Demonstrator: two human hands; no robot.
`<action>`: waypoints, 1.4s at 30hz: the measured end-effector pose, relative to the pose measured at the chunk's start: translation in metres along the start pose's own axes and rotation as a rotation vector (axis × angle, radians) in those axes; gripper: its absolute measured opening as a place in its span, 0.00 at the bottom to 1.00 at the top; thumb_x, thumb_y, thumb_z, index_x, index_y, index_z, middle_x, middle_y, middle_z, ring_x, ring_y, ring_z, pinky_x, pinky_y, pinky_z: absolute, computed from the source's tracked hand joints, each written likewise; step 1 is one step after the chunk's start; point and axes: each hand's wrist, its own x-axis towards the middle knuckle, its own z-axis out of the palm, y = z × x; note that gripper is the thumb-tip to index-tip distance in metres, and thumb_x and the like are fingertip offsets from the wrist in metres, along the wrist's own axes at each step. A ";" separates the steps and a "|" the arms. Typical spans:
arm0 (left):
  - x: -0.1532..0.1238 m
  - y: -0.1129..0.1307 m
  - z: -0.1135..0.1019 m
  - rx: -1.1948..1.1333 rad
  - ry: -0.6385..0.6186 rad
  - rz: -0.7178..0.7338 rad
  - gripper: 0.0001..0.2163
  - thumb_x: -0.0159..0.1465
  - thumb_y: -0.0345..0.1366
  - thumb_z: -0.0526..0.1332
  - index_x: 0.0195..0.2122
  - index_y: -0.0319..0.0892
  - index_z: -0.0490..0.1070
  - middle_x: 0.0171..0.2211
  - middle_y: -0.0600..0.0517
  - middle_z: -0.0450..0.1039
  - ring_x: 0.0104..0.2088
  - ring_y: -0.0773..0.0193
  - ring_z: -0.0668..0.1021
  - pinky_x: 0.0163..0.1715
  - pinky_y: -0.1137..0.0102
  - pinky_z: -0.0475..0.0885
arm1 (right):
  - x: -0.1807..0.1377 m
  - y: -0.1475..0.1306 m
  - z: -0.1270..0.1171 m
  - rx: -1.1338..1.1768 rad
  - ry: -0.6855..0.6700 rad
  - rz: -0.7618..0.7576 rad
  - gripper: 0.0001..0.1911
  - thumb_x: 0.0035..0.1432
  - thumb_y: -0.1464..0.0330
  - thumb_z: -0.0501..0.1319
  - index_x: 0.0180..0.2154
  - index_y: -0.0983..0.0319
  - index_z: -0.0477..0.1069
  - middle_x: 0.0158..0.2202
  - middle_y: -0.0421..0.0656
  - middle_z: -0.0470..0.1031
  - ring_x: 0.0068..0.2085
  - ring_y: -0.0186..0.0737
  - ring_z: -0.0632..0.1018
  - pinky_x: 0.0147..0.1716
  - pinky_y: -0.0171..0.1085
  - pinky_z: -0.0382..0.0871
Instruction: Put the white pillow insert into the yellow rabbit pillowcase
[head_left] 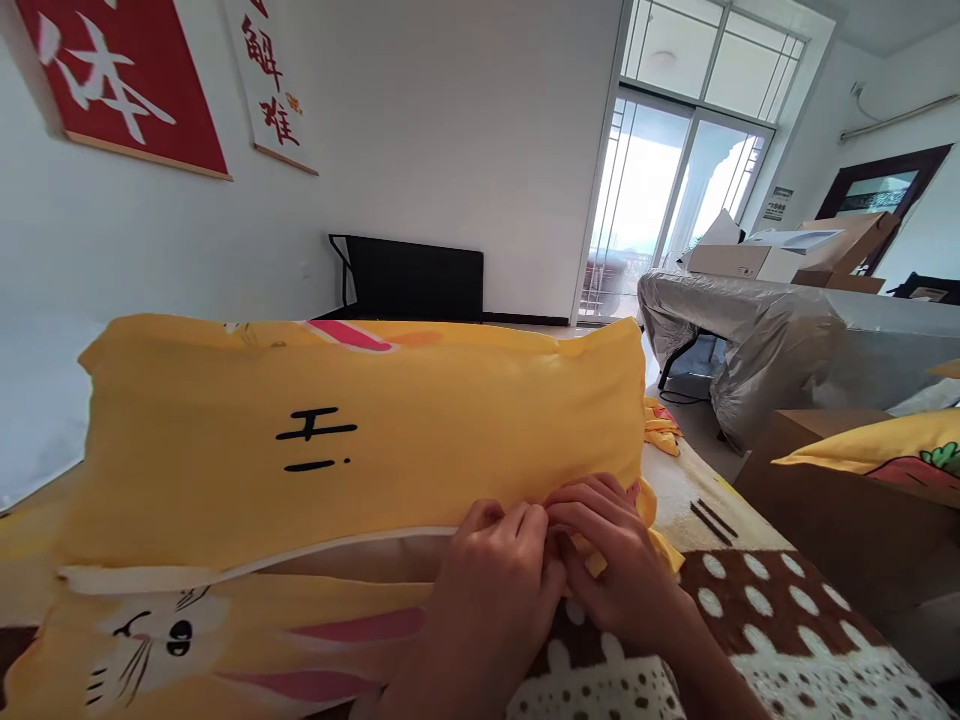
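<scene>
A long yellow pillowcase (480,420), filled out like a pillow, lies across the table in front of me with black "Hi" lettering on its upper side. Its lower side carries a printed rabbit face and pink ears. Between the two sides runs a long white-edged opening, with pale material showing inside. My left hand (502,560) is closed on the edge near the right end of this opening. Right beside it, my right hand (607,540) pinches the same edge, the fingertips of both hands almost touching. Whatever small part sits between the fingertips is hidden.
A brown-and-white dotted cloth (757,590) covers the table, with two thin dark sticks (712,523) on it. At right, a cardboard box (825,500) holds a yellow carrot-print pillow (892,455). Farther back stands a plastic-covered table (757,320) with boxes.
</scene>
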 end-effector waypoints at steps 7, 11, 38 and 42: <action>-0.001 -0.007 -0.003 -0.065 -0.100 -0.084 0.07 0.52 0.24 0.55 0.23 0.44 0.62 0.20 0.55 0.67 0.22 0.61 0.70 0.23 0.69 0.63 | -0.004 0.008 0.003 -0.056 -0.058 0.067 0.10 0.55 0.74 0.59 0.40 0.59 0.68 0.37 0.42 0.75 0.39 0.40 0.73 0.40 0.39 0.65; 0.002 -0.014 -0.003 -0.182 -0.182 -0.190 0.07 0.55 0.25 0.54 0.22 0.43 0.62 0.20 0.55 0.67 0.23 0.62 0.70 0.23 0.69 0.62 | -0.003 0.010 0.009 -0.142 -0.021 0.045 0.03 0.59 0.73 0.58 0.34 0.60 0.68 0.31 0.42 0.74 0.36 0.39 0.72 0.37 0.39 0.63; -0.006 -0.014 -0.003 0.083 -0.130 -0.227 0.10 0.61 0.28 0.51 0.24 0.43 0.65 0.25 0.53 0.66 0.25 0.61 0.67 0.33 0.64 0.57 | -0.006 0.028 0.041 0.017 0.138 0.144 0.06 0.45 0.76 0.55 0.28 0.61 0.64 0.23 0.37 0.67 0.26 0.33 0.68 0.26 0.31 0.58; -0.004 -0.020 -0.007 0.125 -0.178 -0.239 0.08 0.58 0.27 0.51 0.23 0.42 0.64 0.24 0.53 0.65 0.25 0.60 0.68 0.32 0.64 0.57 | -0.005 0.028 0.039 0.004 0.127 0.104 0.02 0.53 0.71 0.60 0.29 0.62 0.70 0.23 0.38 0.70 0.27 0.33 0.70 0.27 0.32 0.59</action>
